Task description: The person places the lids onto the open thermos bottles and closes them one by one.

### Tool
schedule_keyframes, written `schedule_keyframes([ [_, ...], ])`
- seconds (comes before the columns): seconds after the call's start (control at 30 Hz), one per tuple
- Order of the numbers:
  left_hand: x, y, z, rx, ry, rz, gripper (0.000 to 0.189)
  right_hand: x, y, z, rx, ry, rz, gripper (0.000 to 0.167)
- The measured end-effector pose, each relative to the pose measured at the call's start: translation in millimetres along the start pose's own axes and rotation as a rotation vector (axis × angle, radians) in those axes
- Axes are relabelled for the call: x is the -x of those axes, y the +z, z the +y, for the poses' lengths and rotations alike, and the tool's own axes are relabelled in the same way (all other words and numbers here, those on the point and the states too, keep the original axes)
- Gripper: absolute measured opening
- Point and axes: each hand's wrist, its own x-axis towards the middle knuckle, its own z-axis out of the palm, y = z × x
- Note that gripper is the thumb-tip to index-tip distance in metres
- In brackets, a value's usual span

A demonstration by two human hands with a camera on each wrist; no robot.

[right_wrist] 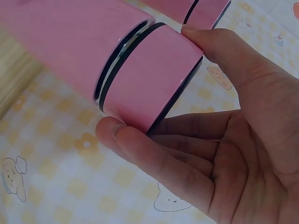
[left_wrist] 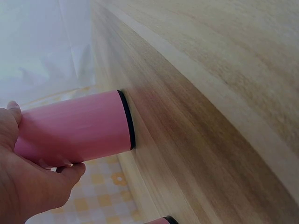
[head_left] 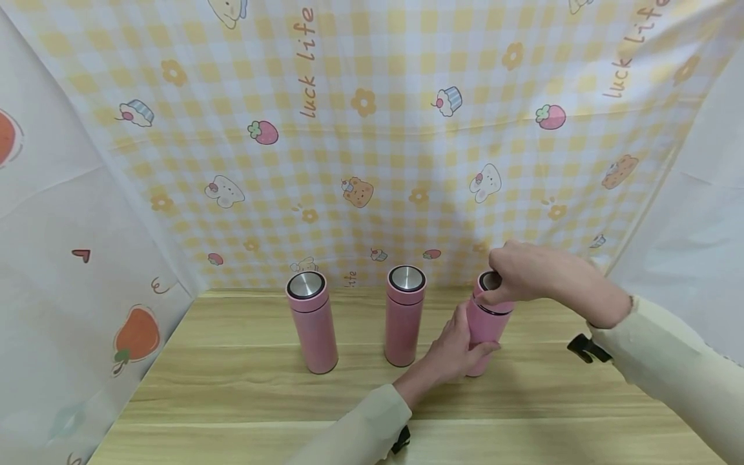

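Observation:
At the right of the head view stands a pink thermos bottle [head_left: 485, 326] with a black base rim. My left hand [head_left: 453, 347] grips its body [left_wrist: 77, 128] low down, thumb and fingers on opposite sides. Above, my right hand [head_left: 526, 274] pinches the pink lid [right_wrist: 152, 77] between thumb and fingers. A narrow gap with a shiny metal ring shows between lid and body in the right wrist view. The base is at the wooden tabletop [left_wrist: 187, 126]; whether it touches is unclear. The lid's top is partly hidden by my right hand.
Two more pink thermos bottles stand upright with lids on, one in the middle [head_left: 403, 323] and one at the left [head_left: 314, 332]. A yellow checked cloth [head_left: 383, 161] hangs behind the table. White printed sheets hang at both sides.

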Motion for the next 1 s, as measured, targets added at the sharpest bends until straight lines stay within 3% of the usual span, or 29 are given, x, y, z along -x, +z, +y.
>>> schedule_keyframes([
  [0.4, 0.9, -0.8, 1.0, 0.014, -0.005, 0.0, 0.08, -1.9, -0.6, -0.8, 0.003, -0.015, 0.006, 0.055],
  [1.0, -0.9, -0.2, -2.0, 0.015, 0.052, 0.007, 0.079, -0.5, 3.4, -3.9, 0.055, 0.02, 0.05, 0.056],
])
